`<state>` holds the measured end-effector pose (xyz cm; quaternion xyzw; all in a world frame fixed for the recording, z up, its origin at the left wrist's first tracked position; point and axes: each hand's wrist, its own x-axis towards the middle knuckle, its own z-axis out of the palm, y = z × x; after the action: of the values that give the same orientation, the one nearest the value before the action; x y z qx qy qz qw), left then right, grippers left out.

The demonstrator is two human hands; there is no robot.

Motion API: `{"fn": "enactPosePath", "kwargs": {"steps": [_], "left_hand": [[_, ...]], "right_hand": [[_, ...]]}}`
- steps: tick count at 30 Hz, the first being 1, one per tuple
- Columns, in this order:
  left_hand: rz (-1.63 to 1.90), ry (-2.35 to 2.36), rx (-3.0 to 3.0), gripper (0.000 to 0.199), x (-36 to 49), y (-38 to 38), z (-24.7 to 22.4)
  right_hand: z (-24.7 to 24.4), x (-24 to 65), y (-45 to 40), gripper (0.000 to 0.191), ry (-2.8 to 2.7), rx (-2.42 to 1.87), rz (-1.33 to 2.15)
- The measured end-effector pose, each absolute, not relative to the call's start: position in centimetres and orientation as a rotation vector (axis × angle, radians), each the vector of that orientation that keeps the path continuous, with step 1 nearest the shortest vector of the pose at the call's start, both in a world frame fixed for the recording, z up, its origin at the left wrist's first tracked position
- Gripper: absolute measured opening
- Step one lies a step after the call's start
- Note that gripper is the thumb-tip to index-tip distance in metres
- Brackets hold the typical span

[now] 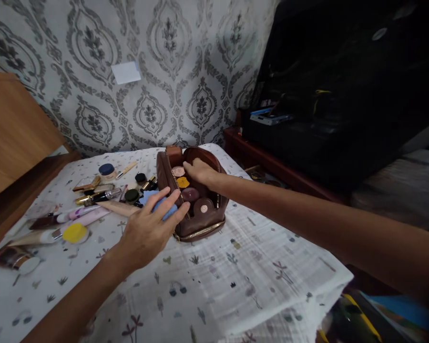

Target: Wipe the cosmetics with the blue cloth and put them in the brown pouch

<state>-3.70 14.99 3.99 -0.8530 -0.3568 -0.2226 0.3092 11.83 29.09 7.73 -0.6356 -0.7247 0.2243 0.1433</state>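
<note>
A brown makeup bag (207,222) with gold zips stands unzipped on the cloth-covered surface. My right hand (200,172) reaches into its far part, the fingers curled down; whatever they hold is hidden. Inside lie a pink round item (178,171), a yellow item (182,182) and a mauve rounded item (190,194). My left hand (150,226) is open, its fingers spread at the bag's left side. Under and between those fingers shows a soft blue item (168,209), whose kind I cannot make out.
Left of the bag lie several cosmetics: a blue-lidded jar (107,170), a brush (127,169), tubes (89,215) and a yellow round item (75,233). A wooden panel (17,147) borders the left. Beyond the right edge stands a dark red ledge (286,166).
</note>
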Motion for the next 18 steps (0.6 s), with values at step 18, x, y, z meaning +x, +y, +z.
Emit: {"fn": "enactPosePath", "kwargs": {"steps": [18], "left_hand": [[-0.577,-0.968,-2.314,0.041,-4.1,15.1,3.7]], "right_hand": [[1.3,20.6,14.7,0.032,-2.429,-0.684,-0.217]]}}
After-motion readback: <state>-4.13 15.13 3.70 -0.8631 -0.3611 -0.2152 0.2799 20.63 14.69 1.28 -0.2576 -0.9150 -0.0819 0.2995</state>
